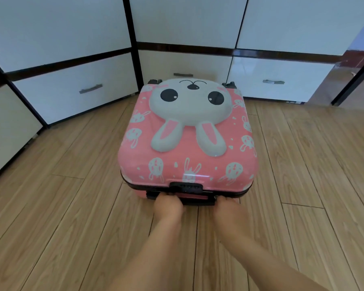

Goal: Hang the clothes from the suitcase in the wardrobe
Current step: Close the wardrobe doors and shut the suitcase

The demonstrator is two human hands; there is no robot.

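Observation:
A pink hard-shell suitcase [187,148] with a raised white rabbit face lies flat and closed on the wooden floor. Its black lock [186,187] and black handle [194,200] face me on the near edge. My left hand [169,205] is curled around the left end of the handle. My right hand [229,208] rests against the suitcase's near edge at the right end of the handle, fingertips hidden under the shell. No clothes are visible. The white wardrobe [187,24] with dark frames stands behind the suitcase, doors closed.
White drawers with metal handles [273,81] run along the wardrobe's base, wrapping around to the left [90,88]. The suitcase's wheels [229,84] nearly touch the drawer fronts. A dark table leg [353,80] stands at the far right. Wooden floor [72,196] surrounds the suitcase.

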